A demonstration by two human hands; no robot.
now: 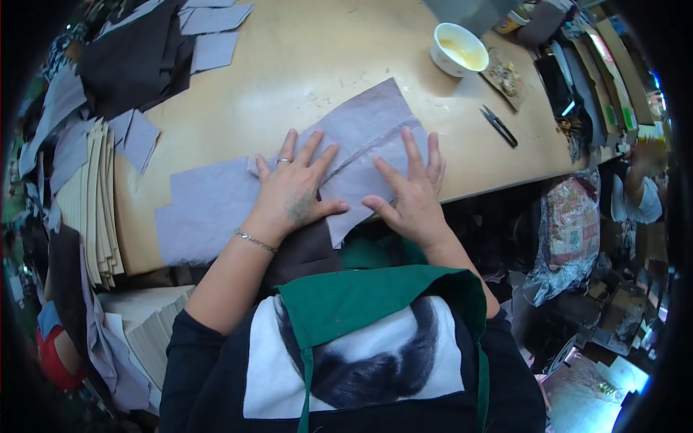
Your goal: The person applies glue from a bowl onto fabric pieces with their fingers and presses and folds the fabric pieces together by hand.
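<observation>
Both hands lie palm down on grey-lilac fabric pieces (pixel 372 108) at the front edge of the table. My left hand (pixel 292 184), with a ring and a bracelet, has its fingers spread over the left part of the fabric. My right hand (pixel 415 191) is spread on the right part, its thumb pointing toward the left thumb. Between them a folded seam or overlapping edge runs diagonally. Another grey-lilac piece (pixel 206 206) reaches out to the left, and dark fabric (pixel 303 252) hangs below at the table edge.
A white bowl (pixel 459 50) with yellowish contents stands at the back right, beside a brown scrap (pixel 504 78) and black snips (pixel 499 126). Dark cloth (pixel 133 61) and grey pieces lie back left, near stacked cream strips (pixel 90 206). Part of another person (pixel 639 191) shows far right.
</observation>
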